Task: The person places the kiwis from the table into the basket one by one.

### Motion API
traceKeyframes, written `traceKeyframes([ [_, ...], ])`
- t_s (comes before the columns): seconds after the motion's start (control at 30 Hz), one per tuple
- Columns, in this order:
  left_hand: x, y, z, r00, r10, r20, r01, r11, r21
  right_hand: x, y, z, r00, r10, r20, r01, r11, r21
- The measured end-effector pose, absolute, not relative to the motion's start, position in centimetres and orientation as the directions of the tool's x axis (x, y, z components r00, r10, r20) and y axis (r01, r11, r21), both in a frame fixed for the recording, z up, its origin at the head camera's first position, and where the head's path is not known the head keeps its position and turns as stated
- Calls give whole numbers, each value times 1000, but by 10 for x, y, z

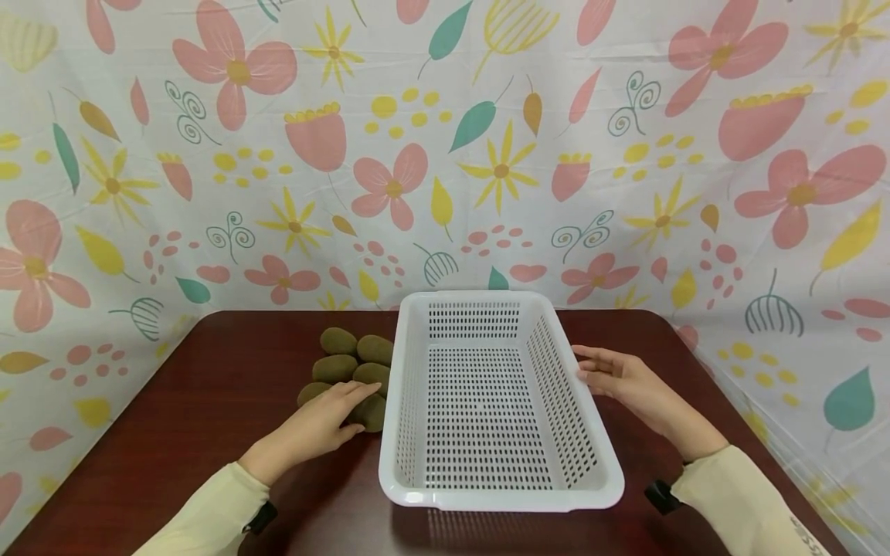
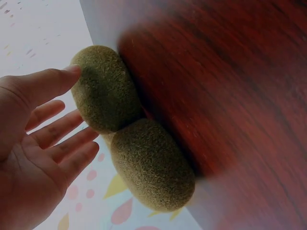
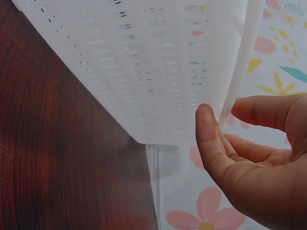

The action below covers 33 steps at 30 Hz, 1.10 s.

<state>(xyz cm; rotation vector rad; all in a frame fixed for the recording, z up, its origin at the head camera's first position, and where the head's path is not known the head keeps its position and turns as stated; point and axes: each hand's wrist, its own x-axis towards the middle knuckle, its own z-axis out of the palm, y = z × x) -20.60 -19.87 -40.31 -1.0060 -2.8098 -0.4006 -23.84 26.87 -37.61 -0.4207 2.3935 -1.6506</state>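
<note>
Brown, fuzzy kiwis (image 1: pixel 334 368) lie grouped on the table, left of a white plastic basket (image 1: pixel 501 498). My left hand (image 1: pixel 316 425) is over the nearest ones, its fingers loosely extended and partly covering them. In the left wrist view, the thumb tip meets the edge of one kiwi (image 2: pixel 103 91), and the other fingers spread beside it; a second kiwi (image 2: pixel 153 165) lies against the first. At the basket's right side, my right hand (image 1: pixel 633 386) holds the rim between thumb and fingers, as the right wrist view shows (image 3: pixel 259 167). The basket's slotted floor is visible.
The dark reddish-brown table (image 1: pixel 188 417) extends to both sides of the basket. A white cloth with flowers and leaves (image 1: pixel 445 154) hangs behind the table and along its sides. Dark bands (image 1: pixel 664 496) circle both sleeve cuffs.
</note>
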Motion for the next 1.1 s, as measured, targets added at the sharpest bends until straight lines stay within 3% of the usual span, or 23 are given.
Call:
traceKeyframes([
  [0.37,-208,-195,-410,-749,629,211,661,732,165,-236,270,-375,-934,-356,8,-136,335,-932],
  [0.87,-212,-190,-418,-694,678,243,685,725,-69,-239,269,-378,-931,-365,7,-137,334,-933],
  [1.1,-216,-189,-424,-676,685,271,685,720,-112,-238,268,-377,-933,-361,12,-141,335,-932],
])
